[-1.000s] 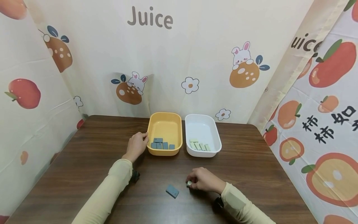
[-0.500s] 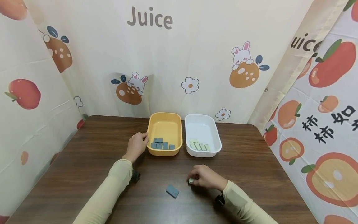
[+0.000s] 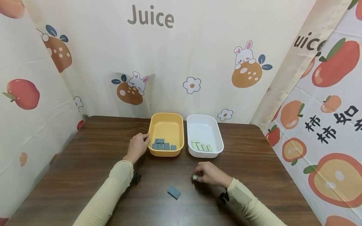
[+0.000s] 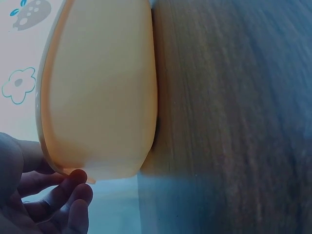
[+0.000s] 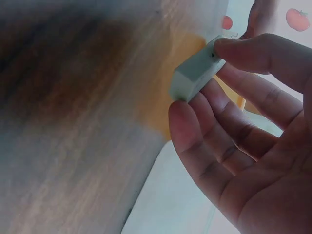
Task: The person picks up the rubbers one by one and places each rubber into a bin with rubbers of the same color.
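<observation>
My left hand (image 3: 136,147) pinches the left rim of the yellow plastic bin (image 3: 168,127); in the left wrist view, the fingertips curl at the corner of its rim. Over the table in front of the white bin (image 3: 204,128), my right hand (image 3: 211,174) holds a small pale green rectangular block (image 5: 197,70). Its thumb and fingertips grip the block at its ends, and a small dark dot shows near the thumb. A blue-grey block (image 3: 173,192) lies flat on the table, to the left of the right hand and nearer to me.
Several blue-grey blocks (image 3: 167,146) lie at the near end of the yellow bin. Pale green blocks (image 3: 204,147) lie likewise in the white bin. Both bins stand side by side at the back of the brown wooden table (image 3: 99,150), before a printed curtain (image 3: 169,62).
My right hand has moved a little forward and to the right, toward the white bin, with the green block in its fingers. The left hand has stayed at the yellow bin.
</observation>
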Demonstrator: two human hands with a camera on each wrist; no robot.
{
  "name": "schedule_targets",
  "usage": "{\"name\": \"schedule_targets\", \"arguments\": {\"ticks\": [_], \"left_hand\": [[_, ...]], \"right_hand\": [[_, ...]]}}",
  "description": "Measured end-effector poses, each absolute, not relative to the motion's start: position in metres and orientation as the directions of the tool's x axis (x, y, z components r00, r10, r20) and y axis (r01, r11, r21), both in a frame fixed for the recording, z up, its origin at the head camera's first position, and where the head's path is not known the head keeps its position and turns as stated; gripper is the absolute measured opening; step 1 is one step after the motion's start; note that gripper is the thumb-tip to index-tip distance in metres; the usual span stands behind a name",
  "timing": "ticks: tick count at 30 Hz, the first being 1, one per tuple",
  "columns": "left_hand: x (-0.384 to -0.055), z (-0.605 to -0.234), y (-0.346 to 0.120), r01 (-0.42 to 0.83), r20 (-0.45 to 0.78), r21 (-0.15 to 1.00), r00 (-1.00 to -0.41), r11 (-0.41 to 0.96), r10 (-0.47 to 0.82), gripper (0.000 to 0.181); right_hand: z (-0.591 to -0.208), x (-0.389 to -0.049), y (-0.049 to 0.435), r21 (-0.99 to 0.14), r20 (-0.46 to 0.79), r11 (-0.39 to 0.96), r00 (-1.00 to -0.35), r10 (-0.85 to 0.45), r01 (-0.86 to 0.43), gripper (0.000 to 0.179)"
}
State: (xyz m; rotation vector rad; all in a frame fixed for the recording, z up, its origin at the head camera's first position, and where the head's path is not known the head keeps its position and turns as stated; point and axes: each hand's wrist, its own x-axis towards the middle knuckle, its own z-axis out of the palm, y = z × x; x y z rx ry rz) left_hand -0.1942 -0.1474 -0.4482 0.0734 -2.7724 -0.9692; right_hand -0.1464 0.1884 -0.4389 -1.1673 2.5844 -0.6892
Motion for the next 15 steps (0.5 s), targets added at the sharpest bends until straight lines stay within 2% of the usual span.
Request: {"name": "schedule_targets", "arguments": {"ticks": [15], "left_hand": [[-0.185, -0.444, -0.143, 0.004, 0.161, 0.623, -0.979, 0.782, -0.123, 0.036]], "right_hand": [[-0.426, -0.152, 0.192, -0.519, 0.02, 0.576, -0.683, -0.73, -0.632, 0.017]]}}
